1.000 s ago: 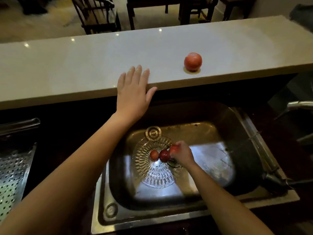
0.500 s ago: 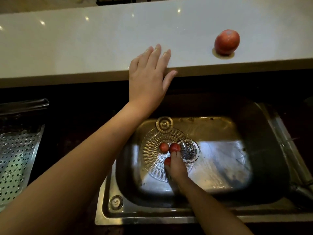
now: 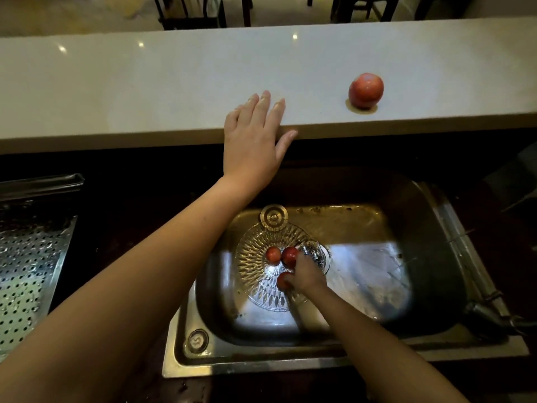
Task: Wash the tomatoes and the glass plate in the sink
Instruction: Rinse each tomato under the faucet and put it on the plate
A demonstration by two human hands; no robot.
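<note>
Pale counter [image 3: 145, 82] behind steel sink [image 3: 261, 365]

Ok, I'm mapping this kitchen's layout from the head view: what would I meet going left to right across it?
Going across: perforated tray → left hand → large tomato → tap. The glass plate and right hand overlap the left hand sideways, so I leave them out.

4 tomatoes [image 3: 273, 254], 1 glass plate [image 3: 249, 258]
</note>
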